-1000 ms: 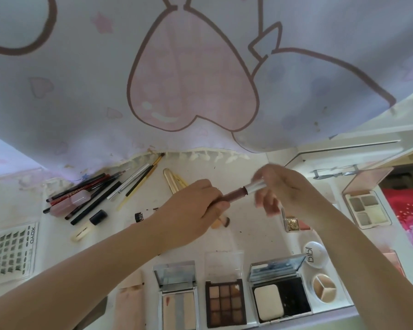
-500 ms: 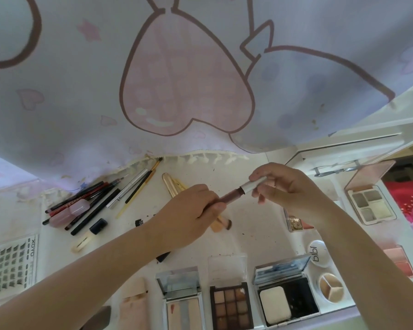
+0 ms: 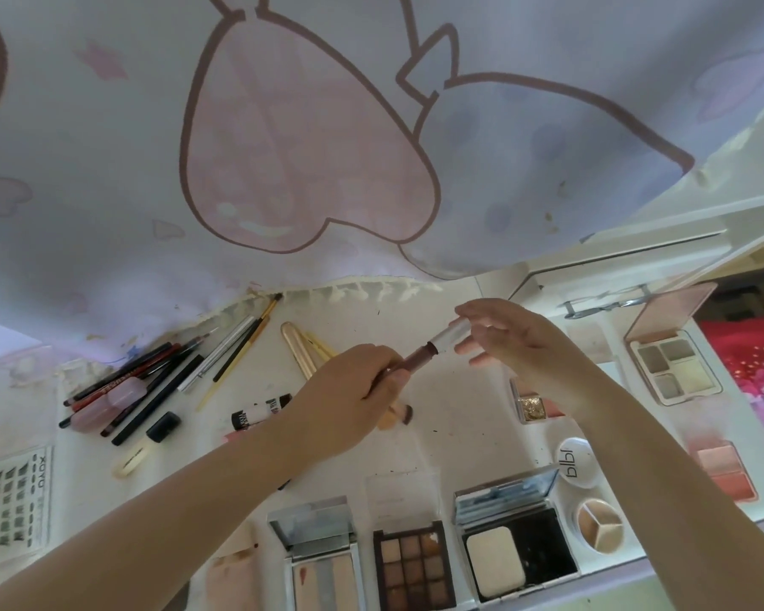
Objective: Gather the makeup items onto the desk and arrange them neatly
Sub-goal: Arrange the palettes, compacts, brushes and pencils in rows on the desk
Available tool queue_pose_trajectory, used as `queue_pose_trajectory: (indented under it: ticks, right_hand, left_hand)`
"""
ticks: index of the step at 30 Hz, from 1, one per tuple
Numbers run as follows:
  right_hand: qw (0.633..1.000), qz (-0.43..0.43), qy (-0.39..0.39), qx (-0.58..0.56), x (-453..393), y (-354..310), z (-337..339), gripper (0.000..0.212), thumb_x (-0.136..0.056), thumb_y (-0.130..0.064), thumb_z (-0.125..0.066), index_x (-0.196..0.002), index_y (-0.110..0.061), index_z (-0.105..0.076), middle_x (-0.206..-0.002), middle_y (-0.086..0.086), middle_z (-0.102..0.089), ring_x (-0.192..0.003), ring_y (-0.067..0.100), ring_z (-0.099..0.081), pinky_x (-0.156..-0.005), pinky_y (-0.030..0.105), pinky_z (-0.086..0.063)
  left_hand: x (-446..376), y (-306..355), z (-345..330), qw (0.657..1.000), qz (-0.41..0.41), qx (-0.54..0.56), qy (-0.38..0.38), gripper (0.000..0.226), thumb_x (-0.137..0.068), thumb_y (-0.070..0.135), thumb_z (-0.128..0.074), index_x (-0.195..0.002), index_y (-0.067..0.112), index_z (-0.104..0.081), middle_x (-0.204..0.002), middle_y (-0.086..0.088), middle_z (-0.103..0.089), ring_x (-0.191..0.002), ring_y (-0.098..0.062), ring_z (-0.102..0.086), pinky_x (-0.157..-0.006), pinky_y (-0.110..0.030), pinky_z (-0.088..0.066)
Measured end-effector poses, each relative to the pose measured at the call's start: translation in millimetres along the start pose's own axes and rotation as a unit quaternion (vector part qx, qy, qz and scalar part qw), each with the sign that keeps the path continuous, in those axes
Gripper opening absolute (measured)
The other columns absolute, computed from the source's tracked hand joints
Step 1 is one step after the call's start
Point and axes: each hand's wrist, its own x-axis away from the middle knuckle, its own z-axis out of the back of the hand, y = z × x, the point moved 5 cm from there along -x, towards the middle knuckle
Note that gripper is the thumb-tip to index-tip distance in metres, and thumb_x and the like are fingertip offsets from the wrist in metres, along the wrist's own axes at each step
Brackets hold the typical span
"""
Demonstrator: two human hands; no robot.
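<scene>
Above the desk (image 3: 455, 403), left hand (image 3: 349, 403) grips tube (image 3: 420, 361)

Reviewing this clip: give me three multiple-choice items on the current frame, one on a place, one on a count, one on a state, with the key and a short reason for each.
1. Where does the nine-pan eyeshadow palette lie?
A. at the near desk edge, between two mirrored compacts
B. among the pencils at the far left
C. on the red cloth at the right

2. How many pans does the open pink-lidded palette at the far right hold?
A. two
B. four
C. nine

3. What is the state of the brown tube with the silver cap?
A. lying on the desk
B. held above the desk by both hands
C. standing upright alone

Key: 1 A, it sits in the near row with a mirrored compact on either side. 2 B, four pans show in a two-by-two block. 3 B, the left hand grips the brown end and the right hand pinches the cap.
</scene>
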Motion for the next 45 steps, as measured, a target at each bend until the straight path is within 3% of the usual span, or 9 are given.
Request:
queue_pose_trajectory:
  ticks: [3,7,12,16,20,28,34,40,45]
  right_hand:
    - [0.991,-0.002,0.094,0.093,2.5,9.1,14.7,0.017,-0.089,-0.012,-0.05,-0.099,-0.024,-0.057,-0.096,-0.013,-0.058,-0.082,0.003,-0.059,-0.07,0.01,-0.047]
    - [0.953,0.061,0.149,0.255,7.2,12.2,28.0,0.019,-0.086,-0.003,-0.053,-0.102,-0.002,-0.062,-0.096,0.002,-0.059,-0.08,0.002,-0.055,-0.068,-0.002,-0.038]
    - [0.878,0.064,0.1,0.464,2.2,35.1,26.1,0.026,-0.084,-0.002,-0.053,-0.108,0.005,-0.059,-0.111,0.02,-0.06,-0.11,0.034,-0.051,-0.096,0.036,-0.035]
    - [0.866,0.092,0.113,0.479,5.1,35.8,29.8,0.028,-0.065,0.013,-0.066,-0.093,0.012,-0.062,-0.096,0.027,-0.065,-0.092,0.043,-0.061,-0.084,0.049,-0.048]
    - [0.858,0.107,0.103,0.492,6.1,38.3,32.7,0.029,-0.059,0.016,-0.07,-0.087,0.014,-0.063,-0.091,0.03,-0.065,-0.086,0.045,-0.062,-0.076,0.052,-0.05]
    - [0.864,0.101,0.091,0.484,4.9,34.2,21.0,0.025,-0.066,0.011,-0.067,-0.09,0.013,-0.062,-0.094,0.031,-0.062,-0.091,0.047,-0.059,-0.08,0.05,-0.049]
    - [0.872,0.102,-0.044,0.478,-19.9,33.6,-46.0,0.035,-0.09,-0.017,-0.046,-0.122,-0.005,-0.049,-0.126,0.009,-0.049,-0.12,0.022,-0.039,-0.098,0.027,-0.033]
    - [0.827,0.024,-0.124,0.548,-42.6,43.5,-107.9,0.037,-0.085,-0.039,-0.051,-0.11,-0.011,-0.049,-0.108,0.006,-0.052,-0.1,0.023,-0.048,-0.074,0.029,-0.039]
    - [0.821,-0.03,-0.103,0.56,-46.6,52.0,-122.1,0.023,-0.085,-0.015,-0.049,-0.106,-0.009,-0.045,-0.107,0.01,-0.051,-0.093,0.025,-0.053,-0.062,0.027,-0.034]
  left_hand:
    - [-8.6,-3.2,-10.6,0.998,0.049,0.014,0.022,0.013,-0.095,0.024,-0.037,-0.085,0.021,-0.044,-0.062,0.011,-0.039,-0.053,-0.002,-0.037,-0.057,-0.01,-0.036]
    - [-29.5,-15.1,-30.6,0.982,0.181,0.041,0.028,0.014,-0.095,0.028,-0.038,-0.092,0.017,-0.045,-0.064,0.007,-0.046,-0.05,-0.005,-0.043,-0.045,-0.015,-0.033]
    - [-58.2,-17.1,-58.6,0.938,0.311,0.142,0.054,0.019,-0.09,0.031,-0.048,-0.077,0.018,-0.044,-0.065,0.001,-0.052,-0.048,-0.013,-0.048,-0.038,-0.022,-0.035]
    - [-84.9,-4.7,-75.6,0.944,0.314,0.08,0.061,0.019,-0.088,0.029,-0.051,-0.079,0.013,-0.047,-0.068,0.005,-0.048,-0.068,-0.016,-0.053,-0.048,-0.021,-0.033]
    - [-98.3,2.2,-85.9,0.946,0.312,0.056,0.062,0.028,-0.091,0.032,-0.045,-0.1,0.007,-0.052,-0.101,-0.008,-0.06,-0.094,-0.025,-0.056,-0.068,-0.029,-0.041]
    - [-31.1,-33.9,-43.0,0.93,0.318,-0.13,0.127,0.026,-0.094,0.025,-0.036,-0.108,0.008,-0.05,-0.107,-0.009,-0.056,-0.087,-0.024,-0.053,-0.063,-0.03,-0.036]
    - [38.2,-77.0,-12.5,0.906,0.354,-0.161,0.164,0.026,-0.092,0.022,-0.041,-0.11,0.009,-0.052,-0.111,-0.008,-0.052,-0.107,-0.025,-0.045,-0.078,-0.031,-0.039]
    - [60.4,-96.9,-11.6,0.906,0.354,-0.18,0.148,0.025,-0.092,0.024,-0.039,-0.11,0.012,-0.051,-0.112,-0.005,-0.052,-0.105,-0.023,-0.045,-0.084,-0.031,-0.041]
    - [59.9,-99.5,-8.3,0.915,0.33,-0.166,0.163,0.024,-0.092,0.024,-0.039,-0.108,0.012,-0.052,-0.111,-0.005,-0.052,-0.102,-0.022,-0.046,-0.084,-0.03,-0.04]
